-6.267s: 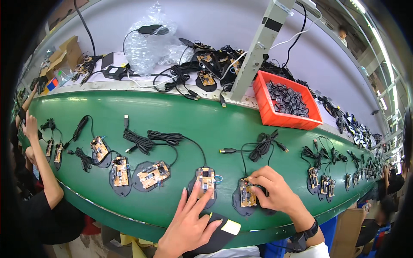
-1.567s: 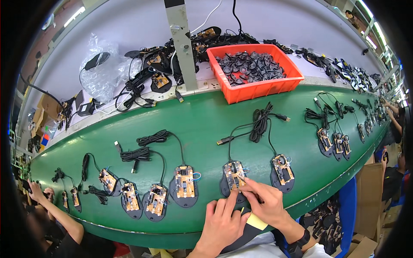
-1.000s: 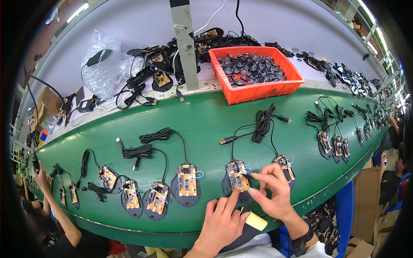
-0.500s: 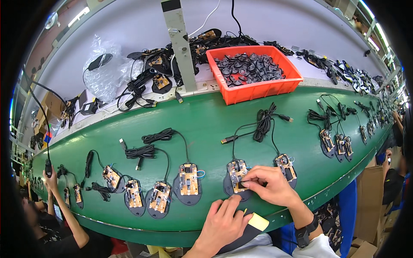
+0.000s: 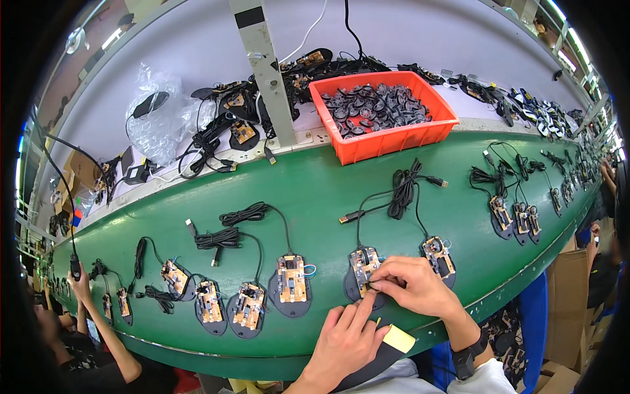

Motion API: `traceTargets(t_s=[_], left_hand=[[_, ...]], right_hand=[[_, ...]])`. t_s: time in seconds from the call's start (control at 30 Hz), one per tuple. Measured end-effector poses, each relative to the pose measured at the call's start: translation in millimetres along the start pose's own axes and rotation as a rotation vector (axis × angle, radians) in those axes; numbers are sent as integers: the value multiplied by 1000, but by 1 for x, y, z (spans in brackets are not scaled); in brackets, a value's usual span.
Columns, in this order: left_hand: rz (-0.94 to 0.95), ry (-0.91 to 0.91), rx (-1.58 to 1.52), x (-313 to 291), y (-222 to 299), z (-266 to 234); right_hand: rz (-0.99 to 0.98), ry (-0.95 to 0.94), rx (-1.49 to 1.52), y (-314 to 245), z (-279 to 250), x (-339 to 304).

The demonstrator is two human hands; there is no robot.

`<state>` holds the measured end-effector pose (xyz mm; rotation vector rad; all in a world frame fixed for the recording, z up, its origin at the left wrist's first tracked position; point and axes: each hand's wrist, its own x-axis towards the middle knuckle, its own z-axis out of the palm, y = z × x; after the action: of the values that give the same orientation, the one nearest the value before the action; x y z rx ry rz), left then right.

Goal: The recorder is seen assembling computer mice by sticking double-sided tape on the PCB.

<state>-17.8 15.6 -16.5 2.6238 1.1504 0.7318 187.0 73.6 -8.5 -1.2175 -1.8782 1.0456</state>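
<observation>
A mouse base with a tan circuit board [image 5: 363,261] lies on the green belt in front of me, its black cable running away from me. Over the near end of this board, my right hand [image 5: 413,287] pinches a small dark part [image 5: 371,286], mostly hidden by the fingertips. My left hand [image 5: 344,341] reaches in from below; its index finger stretches to the near edge of the same base, while the other fingers are loosely bent. Beside the left thumb is a yellow piece [image 5: 399,338]; whether the thumb touches it I cannot tell.
More mouse bases with boards [image 5: 290,279] and coiled cables lie along the green belt [image 5: 315,197] on both sides. A red bin [image 5: 387,148] of dark scroll wheels stands at its far edge, near a grey post [image 5: 269,79]. At left, another person's hand [image 5: 80,285] grips a corded tool.
The left index finger has stretched forward to the base. My right hand stays over the same board, its pinch hardly shifted. The whole view has moved slightly.
</observation>
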Motion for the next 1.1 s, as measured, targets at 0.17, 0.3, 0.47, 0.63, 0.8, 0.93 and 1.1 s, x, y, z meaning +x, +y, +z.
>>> traceTargets(t_s=[0.17,0.3,0.47,0.63,0.8,0.93,1.1], left_hand=[[-18,8,10,1,2,2],[-28,6,0,8,5,4],[-48,-35,5,9,4,-1],[-44,-15,-1,4,4,2],[-13,27,-17,-1,3,7],[-57,71,-24,3,6,8],[-52,45,63,6,7,7]], right_hand=[[10,4,-14,-1,2,0],[-45,96,-66,0,4,-5],[-128,341,-387,-11,14,-1],[46,428,-432,-3,19,4],[121,268,-460,-1,20,0],[127,311,-407,7,22,3],[71,348,-482,6,20,-5]])
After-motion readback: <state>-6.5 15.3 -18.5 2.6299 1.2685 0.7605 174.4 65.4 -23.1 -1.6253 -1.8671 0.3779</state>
